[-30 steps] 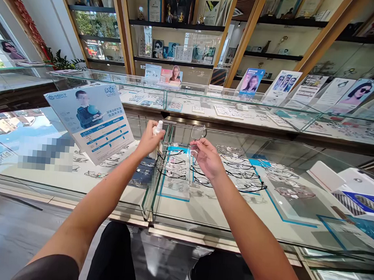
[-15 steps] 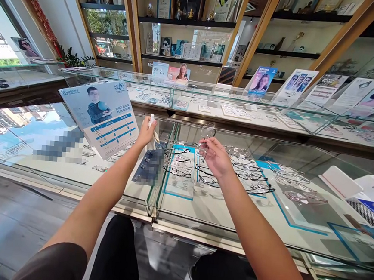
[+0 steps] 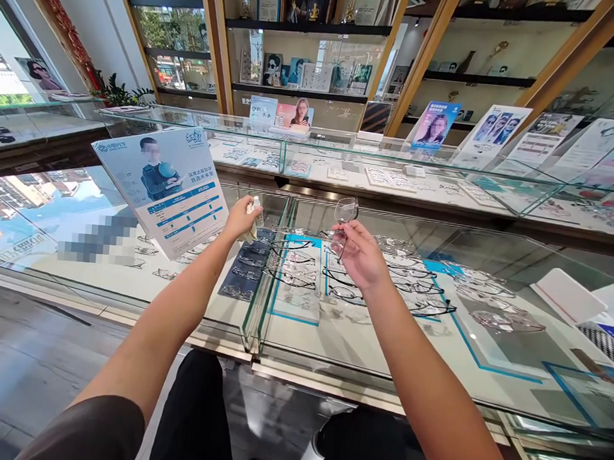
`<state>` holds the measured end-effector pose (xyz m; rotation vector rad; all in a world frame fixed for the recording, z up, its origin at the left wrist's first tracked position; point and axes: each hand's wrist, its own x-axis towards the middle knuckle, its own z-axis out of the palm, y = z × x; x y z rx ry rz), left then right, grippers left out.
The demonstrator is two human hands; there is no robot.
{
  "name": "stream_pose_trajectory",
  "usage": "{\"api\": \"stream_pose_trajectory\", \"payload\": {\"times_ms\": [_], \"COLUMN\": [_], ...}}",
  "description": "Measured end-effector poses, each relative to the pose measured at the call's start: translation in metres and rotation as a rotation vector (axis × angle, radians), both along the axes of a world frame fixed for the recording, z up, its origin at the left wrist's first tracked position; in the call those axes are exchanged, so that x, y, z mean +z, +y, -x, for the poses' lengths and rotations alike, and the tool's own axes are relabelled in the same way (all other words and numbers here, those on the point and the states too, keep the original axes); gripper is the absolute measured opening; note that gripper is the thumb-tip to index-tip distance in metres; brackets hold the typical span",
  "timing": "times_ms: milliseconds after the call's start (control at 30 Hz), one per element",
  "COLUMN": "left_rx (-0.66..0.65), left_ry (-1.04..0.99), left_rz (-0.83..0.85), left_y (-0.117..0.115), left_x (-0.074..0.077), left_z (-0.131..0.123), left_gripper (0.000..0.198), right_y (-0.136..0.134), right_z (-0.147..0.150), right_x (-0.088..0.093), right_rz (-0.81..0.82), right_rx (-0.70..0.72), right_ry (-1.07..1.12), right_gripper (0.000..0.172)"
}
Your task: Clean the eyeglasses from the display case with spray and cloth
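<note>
My left hand (image 3: 241, 219) is wrapped round a small clear spray bottle (image 3: 257, 219) with a pale top, held above the glass counter. The bottle's lower part is partly covered by my fingers. To the right, my right hand (image 3: 361, 252) pinches a pair of glasses (image 3: 346, 210), the lens raised above the fingertips. The fingers hide part of the frame. A gap separates the bottle from the glasses. Beneath both hands, several dark-framed glasses (image 3: 412, 306) lie in rows inside the glass display case (image 3: 281, 355).
A blue and white sign (image 3: 161, 190) stands on the counter left of my left hand. White boxes (image 3: 567, 296) sit at the right. Behind runs another glass case (image 3: 323, 153) holding glasses, with upright cards (image 3: 492, 137) along its top. Shelves line the back wall.
The spray bottle has tilted and shifted slightly right and down in my left hand. My right hand with the glasses has moved slightly right. The view has shifted slightly.
</note>
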<state>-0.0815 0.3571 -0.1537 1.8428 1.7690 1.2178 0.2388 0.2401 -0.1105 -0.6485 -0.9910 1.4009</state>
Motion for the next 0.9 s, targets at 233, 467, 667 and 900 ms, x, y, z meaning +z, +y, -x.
{"api": "stream_pose_trajectory", "payload": {"times_ms": [233,467,667,900], "left_rx": [0.009,0.037,0.207,0.148], "left_ry": [0.015,-0.009,-0.117,-0.354], "left_rz": [0.020,0.029,-0.020,-0.361], "left_y": [0.001,-0.008,-0.023,-0.047], "left_x": [-0.001,0.005,0.023,0.050], "left_z": [-0.003,-0.009,-0.011,-0.024], "left_gripper": [0.022,0.038,0.037,0.036], "right_y": [-0.001,-0.001,-0.002,-0.003], "right_z": [0.002,0.002,0.002,0.000], "right_x": [0.001,0.002,0.005,0.005], "right_rz": [0.029,0.039,0.046,0.008], "right_rx": [0.003,-0.007,-0.007,-0.012], "right_ry": [0.020,0.028,0.045,0.038], "right_gripper": [0.038,0.041,0.042,0.037]}}
